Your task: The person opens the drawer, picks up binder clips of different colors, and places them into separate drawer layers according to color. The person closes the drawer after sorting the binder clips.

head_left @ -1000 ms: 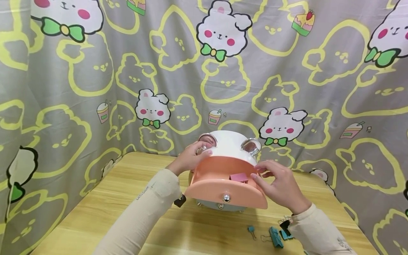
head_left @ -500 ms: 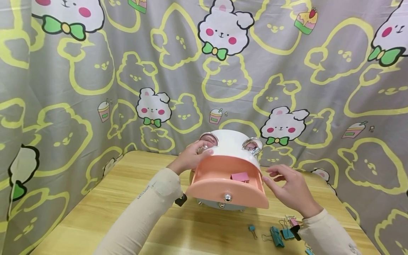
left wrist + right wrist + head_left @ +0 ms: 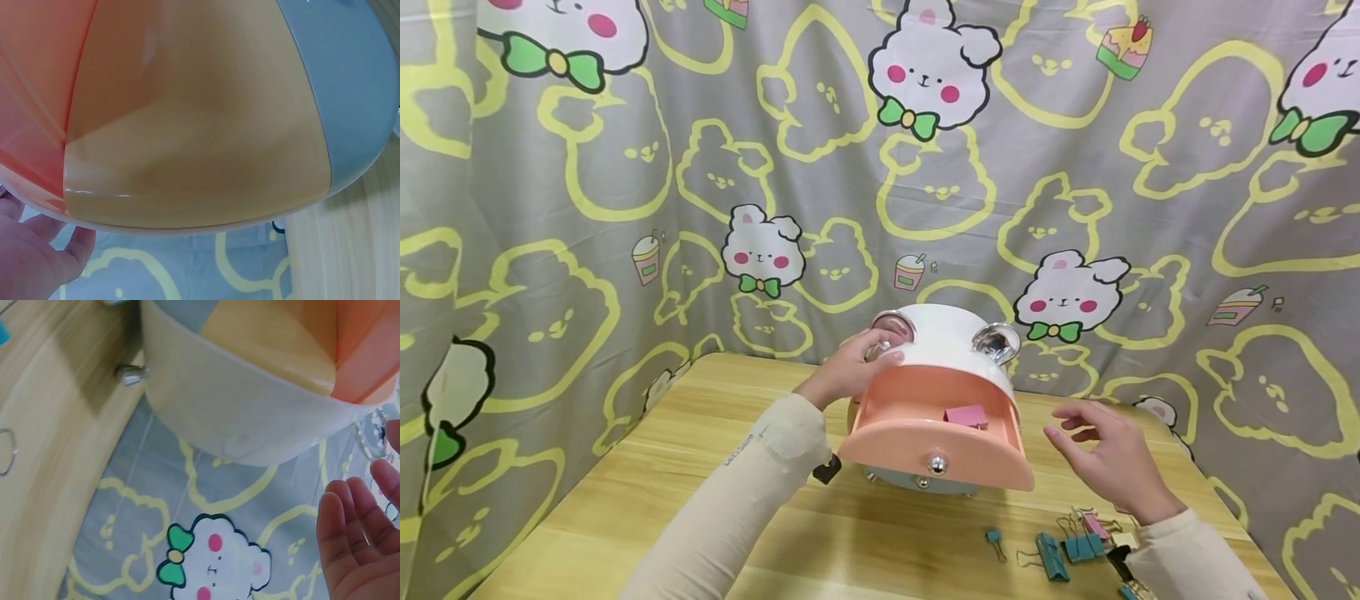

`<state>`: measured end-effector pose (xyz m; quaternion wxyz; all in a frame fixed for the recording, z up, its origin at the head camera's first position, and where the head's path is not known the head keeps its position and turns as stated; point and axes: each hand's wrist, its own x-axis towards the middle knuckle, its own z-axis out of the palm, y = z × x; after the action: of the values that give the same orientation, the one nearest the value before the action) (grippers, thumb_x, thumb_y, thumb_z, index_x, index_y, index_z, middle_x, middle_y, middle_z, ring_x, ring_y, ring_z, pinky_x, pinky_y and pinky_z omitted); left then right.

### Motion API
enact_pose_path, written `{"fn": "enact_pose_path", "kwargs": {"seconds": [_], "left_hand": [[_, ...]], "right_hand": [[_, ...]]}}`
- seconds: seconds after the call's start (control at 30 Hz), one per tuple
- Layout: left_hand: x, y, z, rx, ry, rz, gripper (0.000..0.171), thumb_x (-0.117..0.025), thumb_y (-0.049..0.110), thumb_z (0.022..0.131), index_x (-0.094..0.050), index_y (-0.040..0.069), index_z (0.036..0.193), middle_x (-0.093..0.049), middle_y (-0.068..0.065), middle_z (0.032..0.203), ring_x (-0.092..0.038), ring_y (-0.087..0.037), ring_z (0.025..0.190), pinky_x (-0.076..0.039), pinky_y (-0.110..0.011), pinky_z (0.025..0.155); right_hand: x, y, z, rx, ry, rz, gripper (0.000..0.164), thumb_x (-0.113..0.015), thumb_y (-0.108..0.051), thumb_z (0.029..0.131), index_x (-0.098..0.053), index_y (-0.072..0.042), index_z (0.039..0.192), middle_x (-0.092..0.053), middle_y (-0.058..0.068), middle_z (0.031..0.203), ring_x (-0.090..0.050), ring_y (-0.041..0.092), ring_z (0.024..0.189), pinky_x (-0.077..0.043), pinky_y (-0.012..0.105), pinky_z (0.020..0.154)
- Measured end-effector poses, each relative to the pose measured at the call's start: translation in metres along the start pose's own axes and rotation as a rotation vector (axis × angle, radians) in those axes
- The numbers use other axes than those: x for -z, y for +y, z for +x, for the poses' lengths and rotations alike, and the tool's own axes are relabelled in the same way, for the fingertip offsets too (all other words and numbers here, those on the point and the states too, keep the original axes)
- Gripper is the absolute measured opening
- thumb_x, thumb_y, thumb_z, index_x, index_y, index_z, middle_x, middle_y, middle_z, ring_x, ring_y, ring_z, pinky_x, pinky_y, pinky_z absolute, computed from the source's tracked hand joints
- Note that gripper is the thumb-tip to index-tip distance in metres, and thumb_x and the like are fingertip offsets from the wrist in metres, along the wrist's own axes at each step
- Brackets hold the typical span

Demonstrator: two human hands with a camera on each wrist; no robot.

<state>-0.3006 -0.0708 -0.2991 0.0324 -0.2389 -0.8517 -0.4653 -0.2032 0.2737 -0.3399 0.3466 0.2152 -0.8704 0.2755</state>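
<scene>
A small white desktop drawer box [image 3: 943, 333] with silver ears stands on the table. Its top orange drawer [image 3: 936, 454], with a round silver knob, is pulled out. Inside the drawer lies a pink binder clip [image 3: 966, 416]. My left hand [image 3: 850, 367] holds the box at its upper left, by the left ear [image 3: 892, 327]; in the left wrist view its fingers [image 3: 78, 250] are at the box's rim. To the right of the box, my right hand [image 3: 1112, 458] hangs apart from it, fingers loosely bent and holding nothing. Below the orange drawer, a yellow-orange drawer front [image 3: 194, 125] shows in the left wrist view.
Several binder clips lie at the table's front right, including a teal clip [image 3: 1051, 557], a small teal clip [image 3: 995, 537] and a pink clip [image 3: 1095, 525]. The wooden table [image 3: 700, 467] is backed by a patterned curtain [image 3: 820, 192].
My right hand has left the drawer's right edge and moved to the right, uncovering more of the clips. The left hand stays on the box. The drawer remains out.
</scene>
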Motion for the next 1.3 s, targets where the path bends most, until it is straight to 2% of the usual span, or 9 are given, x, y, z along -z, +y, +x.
{"fn": "enact_pose_path", "kwargs": {"seconds": [0.2, 0.37, 0.47, 0.7, 0.93, 1.03, 1.3], "left_hand": [[0.001, 0.001, 0.0, 0.037, 0.003, -0.006, 0.036, -0.062, 0.037, 0.095, -0.06, 0.015, 0.123, -0.052, -0.009, 0.132, -0.049, -0.028, 0.119, -0.041, -0.049, 0.099], [0.001, 0.001, 0.0, 0.042, 0.005, -0.014, 0.036, -0.062, 0.037, 0.095, -0.06, 0.015, 0.123, -0.052, -0.009, 0.133, -0.049, -0.029, 0.12, -0.041, -0.049, 0.1], [0.001, 0.002, -0.001, 0.047, 0.005, -0.014, 0.036, -0.062, 0.038, 0.094, -0.06, 0.015, 0.123, -0.051, -0.009, 0.134, -0.048, -0.029, 0.122, -0.041, -0.049, 0.1], [0.001, 0.003, -0.002, 0.056, 0.001, -0.024, 0.037, -0.061, 0.038, 0.095, -0.06, 0.016, 0.124, -0.05, -0.009, 0.135, -0.048, -0.029, 0.122, -0.041, -0.049, 0.1], [0.0, 0.002, -0.002, 0.062, 0.005, -0.026, 0.037, -0.061, 0.038, 0.095, -0.06, 0.016, 0.124, -0.05, -0.008, 0.135, -0.048, -0.029, 0.123, -0.04, -0.05, 0.101], [0.0, 0.001, -0.002, 0.068, 0.002, -0.032, 0.037, -0.062, 0.039, 0.094, -0.059, 0.017, 0.125, -0.05, -0.008, 0.136, -0.048, -0.03, 0.122, -0.041, -0.05, 0.1], [-0.002, 0.0, -0.001, 0.065, 0.0, -0.053, 0.037, -0.061, 0.039, 0.095, -0.059, 0.017, 0.125, -0.049, -0.008, 0.137, -0.048, -0.03, 0.123, -0.044, -0.049, 0.097]], "right_hand": [[0.0, 0.009, -0.004, -0.039, -0.012, -0.012, 0.02, -0.08, -0.005, 0.077, -0.069, -0.008, 0.094, -0.066, 0.002, 0.087, -0.06, 0.012, 0.073, -0.05, 0.014, 0.062], [0.001, 0.016, -0.007, -0.07, -0.038, -0.03, 0.017, -0.078, -0.007, 0.079, -0.069, -0.008, 0.094, -0.067, 0.004, 0.087, -0.058, 0.004, 0.073, -0.051, 0.017, 0.06], [0.003, 0.021, -0.01, -0.105, -0.063, -0.036, 0.015, -0.077, -0.009, 0.081, -0.069, -0.007, 0.094, -0.066, 0.002, 0.085, -0.059, 0.004, 0.072, -0.053, 0.022, 0.059], [0.005, 0.033, -0.018, -0.203, -0.13, -0.064, 0.018, -0.074, -0.017, 0.087, -0.068, -0.005, 0.1, -0.068, 0.008, 0.093, -0.064, 0.02, 0.077, -0.053, 0.025, 0.06], [0.008, 0.048, -0.026, -0.312, -0.237, -0.077, 0.028, -0.067, -0.026, 0.093, -0.066, -0.002, 0.108, -0.067, 0.017, 0.101, -0.067, 0.03, 0.081, -0.055, 0.043, 0.065], [0.01, 0.057, -0.03, -0.36, -0.285, -0.089, 0.033, -0.063, -0.032, 0.095, -0.064, -0.003, 0.111, -0.066, 0.018, 0.103, -0.066, 0.033, 0.087, -0.054, 0.043, 0.064], [0.01, 0.078, -0.037, -0.392, -0.335, -0.136, 0.037, -0.061, -0.034, 0.096, -0.063, 0.0, 0.111, -0.065, 0.021, 0.106, -0.064, 0.037, 0.09, -0.053, 0.05, 0.068]]}}
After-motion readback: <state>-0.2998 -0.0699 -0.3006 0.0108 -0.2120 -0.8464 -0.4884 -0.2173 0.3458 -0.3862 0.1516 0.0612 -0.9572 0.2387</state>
